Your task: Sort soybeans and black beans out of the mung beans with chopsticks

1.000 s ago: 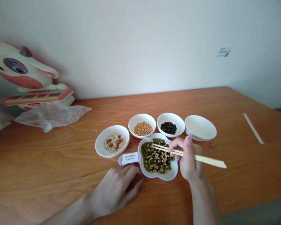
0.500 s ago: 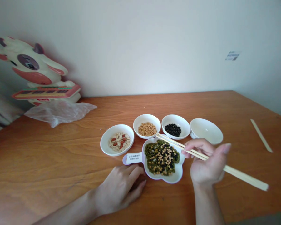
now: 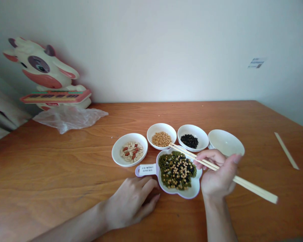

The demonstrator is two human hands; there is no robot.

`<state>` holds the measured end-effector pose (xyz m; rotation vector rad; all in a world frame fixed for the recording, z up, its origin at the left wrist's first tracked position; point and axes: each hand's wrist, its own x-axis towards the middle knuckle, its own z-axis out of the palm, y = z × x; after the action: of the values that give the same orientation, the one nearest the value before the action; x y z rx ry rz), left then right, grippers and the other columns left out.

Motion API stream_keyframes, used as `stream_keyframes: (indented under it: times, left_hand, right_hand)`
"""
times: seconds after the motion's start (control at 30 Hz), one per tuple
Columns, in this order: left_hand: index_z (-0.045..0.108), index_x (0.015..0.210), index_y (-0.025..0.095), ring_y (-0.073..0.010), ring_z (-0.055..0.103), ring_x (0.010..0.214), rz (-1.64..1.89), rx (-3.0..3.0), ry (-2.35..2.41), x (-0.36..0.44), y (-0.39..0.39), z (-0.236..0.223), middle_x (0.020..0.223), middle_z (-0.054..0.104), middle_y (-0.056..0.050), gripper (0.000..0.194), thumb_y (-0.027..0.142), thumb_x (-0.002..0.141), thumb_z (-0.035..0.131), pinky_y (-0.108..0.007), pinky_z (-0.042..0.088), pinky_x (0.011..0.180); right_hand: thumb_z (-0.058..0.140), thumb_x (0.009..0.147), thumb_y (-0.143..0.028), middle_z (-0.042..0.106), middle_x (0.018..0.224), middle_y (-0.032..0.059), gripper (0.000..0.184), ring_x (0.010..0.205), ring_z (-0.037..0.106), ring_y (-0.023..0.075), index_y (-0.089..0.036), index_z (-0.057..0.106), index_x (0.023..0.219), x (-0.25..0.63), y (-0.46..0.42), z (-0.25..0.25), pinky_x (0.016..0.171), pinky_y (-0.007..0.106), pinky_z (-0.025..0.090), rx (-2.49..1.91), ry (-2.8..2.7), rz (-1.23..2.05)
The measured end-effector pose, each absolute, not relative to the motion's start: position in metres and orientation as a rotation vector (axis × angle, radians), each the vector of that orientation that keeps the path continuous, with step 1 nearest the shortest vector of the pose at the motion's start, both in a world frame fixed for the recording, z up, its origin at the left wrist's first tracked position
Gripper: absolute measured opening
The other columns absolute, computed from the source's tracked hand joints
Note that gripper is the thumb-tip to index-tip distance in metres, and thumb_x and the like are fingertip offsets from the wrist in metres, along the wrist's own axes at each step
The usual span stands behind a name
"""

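White txt lbl, chopsticks in R hand

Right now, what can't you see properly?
- Head view: the writing on the wall sticker, too small.
- Head view: whether the chopsticks pinch anything, tips too small.
- Head view: the near side of the rightmost bowl, behind the right hand.
- Head view: the palm of the left hand, facing down.

One desk with four round white bowls, one flower-shaped dish, one toy cow, one toy keyboard, one plastic bag, one pale strip; two hands, two chopsticks; two printed labels, on handle and wall
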<state>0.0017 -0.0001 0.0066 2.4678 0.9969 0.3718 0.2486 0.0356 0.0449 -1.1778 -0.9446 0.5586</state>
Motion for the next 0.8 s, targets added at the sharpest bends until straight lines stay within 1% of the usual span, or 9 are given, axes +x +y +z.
stream_keyframes:
  times: [0.33,0.8]
  left_hand:
    - [0.060,0.116,0.025,-0.0219,0.075,0.089,0.398,2.478,1.009,0.0014,-0.0008,0.0055,0.105,0.076,-0.003,0.013,0.023,0.104,0.056,-0.034,0.058,0.076]
    - [0.057,0.119,0.026,-0.0235,0.074,0.091,0.361,2.478,1.009,0.0001,-0.0011,0.0022,0.106,0.075,-0.002,0.013,0.025,0.107,0.052,-0.037,0.058,0.076]
  right_hand:
    - [0.027,0.105,-0.076,0.063,0.050,0.0051,0.084,0.045,0.052,0.0158,-0.021,0.070,0.059,0.2469,0.0354,0.0419,0.047,0.032,0.035,-1.190,-0.961,0.549]
    - [0.029,0.105,-0.074,0.062,0.051,0.0047,0.081,0.047,0.051,0.0146,-0.020,0.069,0.060,0.2489,0.0345,0.0405,0.047,0.031,0.034,-1.158,-0.970,0.568]
